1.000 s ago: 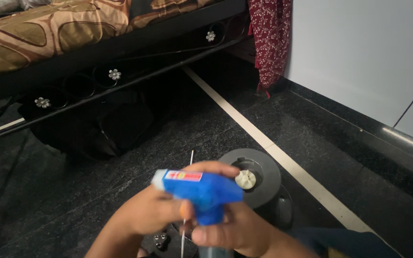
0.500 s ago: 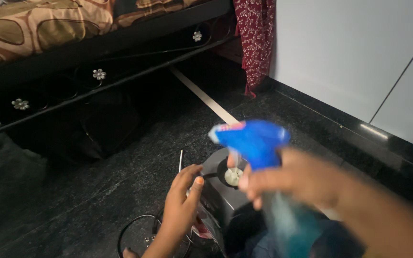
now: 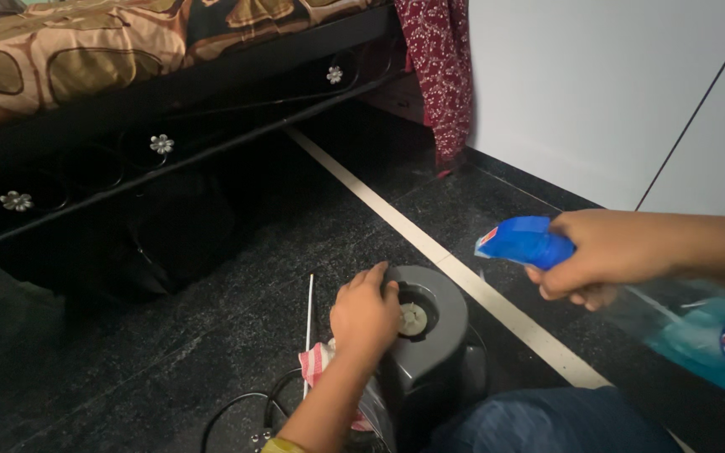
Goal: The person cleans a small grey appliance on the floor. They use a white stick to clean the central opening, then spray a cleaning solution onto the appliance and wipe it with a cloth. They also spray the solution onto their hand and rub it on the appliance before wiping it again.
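**Hands at the grey base, spray bottle held out to the right**

While the left hand (image 3: 367,312) rests on the grey appliance base (image 3: 430,335), its fingers are curled loosely over the top rim, touching the edge of the round recess; it is neither spread flat nor pinching anything. A pale toothed hub (image 3: 413,319) sits in the middle of that recess, just beside the fingertips.

Right hand (image 3: 606,252): closed in a fist-like wrap around the neck of a spray bottle (image 3: 698,331), fingers pressed together under the blue trigger head (image 3: 522,243). Whether a finger presses the trigger cannot be told.

Bottle position: in the air, right of the base and apart from it, above the dark floor (image 3: 211,335). Long axis lies tilted, close to level. Nozzle points left, towards the base; the clear body with blue liquid runs down to the lower right edge of view.

Near the left hand: a thin white stick (image 3: 308,327) lying on the floor just left of the base, a red-and-white cloth (image 3: 319,362) at the base's foot, and a black cable (image 3: 237,411) looping below.

Farther out: a pale strip (image 3: 396,222) crossing the floor diagonally, a black metal bed frame (image 3: 161,143) with flower studs, a patterned brown cover (image 3: 86,50) on top, a dark red printed cloth (image 3: 438,67) hanging by the white wall (image 3: 589,92). Blue fabric (image 3: 547,424) at bottom edge.
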